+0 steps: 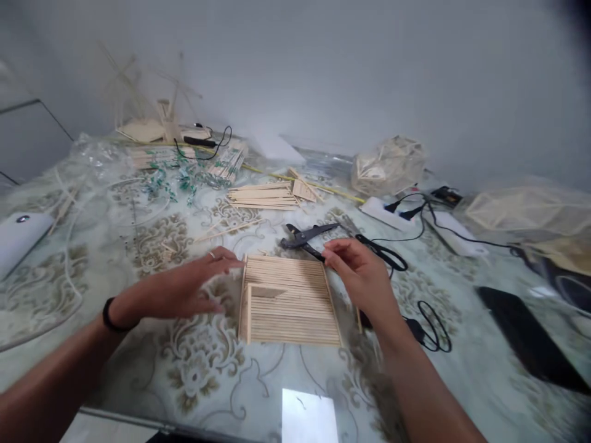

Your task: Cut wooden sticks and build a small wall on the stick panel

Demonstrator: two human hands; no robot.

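A panel of thin wooden sticks (295, 317) lies flat on the table, its sticks side by side. At its left stands a low wooden edge with a short strip (268, 291) angling inward over the panel. My left hand (196, 280) is open at the panel's upper left corner, fingers stretched toward it. At the upper right corner, my right hand (357, 267) is closed in a pinch; what lies between the fingertips is hidden. Dark pliers (307, 237) rest just behind the panel, beside black-handled scissors (381, 251) partly behind my right hand.
Loose sticks (263, 195) lie in a pile farther back, near stick packs (226, 163) and crumpled green-printed wrappers (173, 178). Power strips (388, 213) with black cables sit at right, a black phone (530, 335) nearer. A wrapped stick model (390, 165) stands by the wall.
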